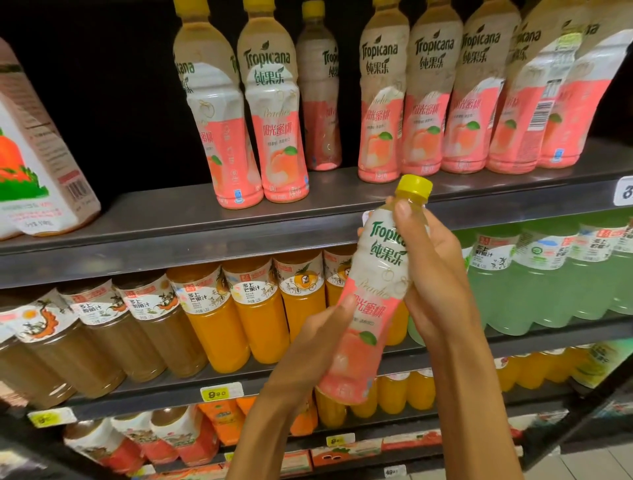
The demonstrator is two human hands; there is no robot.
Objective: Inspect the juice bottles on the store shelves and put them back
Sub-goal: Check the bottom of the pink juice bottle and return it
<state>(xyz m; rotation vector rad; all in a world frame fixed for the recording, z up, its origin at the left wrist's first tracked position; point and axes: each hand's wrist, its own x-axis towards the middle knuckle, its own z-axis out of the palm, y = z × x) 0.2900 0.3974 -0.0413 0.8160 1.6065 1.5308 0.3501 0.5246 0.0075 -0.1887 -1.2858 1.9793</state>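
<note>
Before the shelves, your left hand (320,329) and right hand (431,270) both grasping one peach juice bottle (368,301), pink-white label, yellow cap (413,186), tilted, eight matching bottles (274,109) on upper shelf (171,219).

The held peach bottle (368,301) is partly hidden under both grips; above them, the shelved bottles' caps (255,4) are cut off.

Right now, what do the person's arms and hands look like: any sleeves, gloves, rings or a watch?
Both forearms are bare as far as the frame shows, with no sleeves in view. The left hand and right hand wear no gloves, and no rings, watch or bracelet show on the visible fingers and wrists.
</note>
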